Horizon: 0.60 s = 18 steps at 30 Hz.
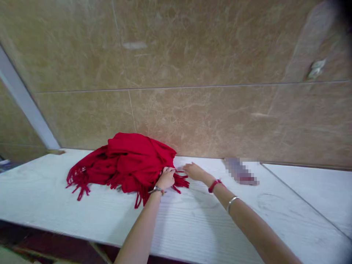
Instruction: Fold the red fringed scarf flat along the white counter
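Note:
A red scarf (134, 157) with tasselled ends lies bunched up on the white table (189, 227), against the wall. My left hand (167, 178) is closed on the scarf's right edge, among the fringe. Just to its right, my right hand (194, 171) is closed in a pinch. A thin red strand of the fringe (180, 171) runs between the two hands, its end at my right fingertips. More tassels hang loose below it on the tabletop. The fingertips of both hands are partly hidden.
Behind the table rises a brown tiled wall (214, 117). A pixelated flat object (240, 172) lies right of my right hand. A seam (302, 200) crosses the table at right, and a pale post (27, 99) stands at left.

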Motion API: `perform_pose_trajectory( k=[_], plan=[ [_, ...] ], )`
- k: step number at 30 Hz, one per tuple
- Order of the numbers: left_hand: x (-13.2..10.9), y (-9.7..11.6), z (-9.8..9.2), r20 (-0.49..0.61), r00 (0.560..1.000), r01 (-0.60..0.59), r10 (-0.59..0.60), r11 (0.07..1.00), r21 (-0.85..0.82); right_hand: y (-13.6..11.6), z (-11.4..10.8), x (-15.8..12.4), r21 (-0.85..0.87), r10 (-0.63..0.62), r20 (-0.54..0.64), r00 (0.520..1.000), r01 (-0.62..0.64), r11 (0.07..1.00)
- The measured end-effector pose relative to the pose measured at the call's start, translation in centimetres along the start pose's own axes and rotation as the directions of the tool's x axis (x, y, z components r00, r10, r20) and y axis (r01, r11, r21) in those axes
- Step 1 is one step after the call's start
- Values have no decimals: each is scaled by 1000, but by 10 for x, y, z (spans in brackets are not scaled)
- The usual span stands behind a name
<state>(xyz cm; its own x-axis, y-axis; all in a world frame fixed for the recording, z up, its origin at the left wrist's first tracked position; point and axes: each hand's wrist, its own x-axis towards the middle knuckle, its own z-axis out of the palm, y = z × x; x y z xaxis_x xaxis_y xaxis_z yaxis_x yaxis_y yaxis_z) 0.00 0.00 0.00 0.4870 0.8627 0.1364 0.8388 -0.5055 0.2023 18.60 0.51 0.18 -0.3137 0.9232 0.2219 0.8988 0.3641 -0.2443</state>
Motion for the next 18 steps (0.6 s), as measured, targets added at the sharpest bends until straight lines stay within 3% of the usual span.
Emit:
perform_pose_trajectory(
  k=[3, 5, 10, 14, 16, 18],
  plan=[
    [16, 37, 14, -8, 1000, -10, 9, 1000, -24, 52, -36, -31, -25, 94, -61, 994, -96, 995],
    [27, 59, 22, -9, 1000, -20, 19, 999, -46, 72, -49, -47, -26, 144, -83, 986, -146, 989],
    [56, 97, 26, 48, 997, -50, 55, 993, -104, 79, -35, -61, 1, 182, -107, 977, -183, 983],
    [50, 98, 4, 144, 977, -137, 157, 980, -142, 74, -21, -54, 42, 193, -163, 968, -188, 981],
    [28, 87, -17, 176, 953, -220, 248, 962, -161, 65, -18, -43, 70, 159, -182, 970, -148, 986],
    [-2, 68, -42, 141, 939, -292, 315, 943, -158, 48, -15, -28, 115, 62, -177, 982, -42, 992]
  ],
)
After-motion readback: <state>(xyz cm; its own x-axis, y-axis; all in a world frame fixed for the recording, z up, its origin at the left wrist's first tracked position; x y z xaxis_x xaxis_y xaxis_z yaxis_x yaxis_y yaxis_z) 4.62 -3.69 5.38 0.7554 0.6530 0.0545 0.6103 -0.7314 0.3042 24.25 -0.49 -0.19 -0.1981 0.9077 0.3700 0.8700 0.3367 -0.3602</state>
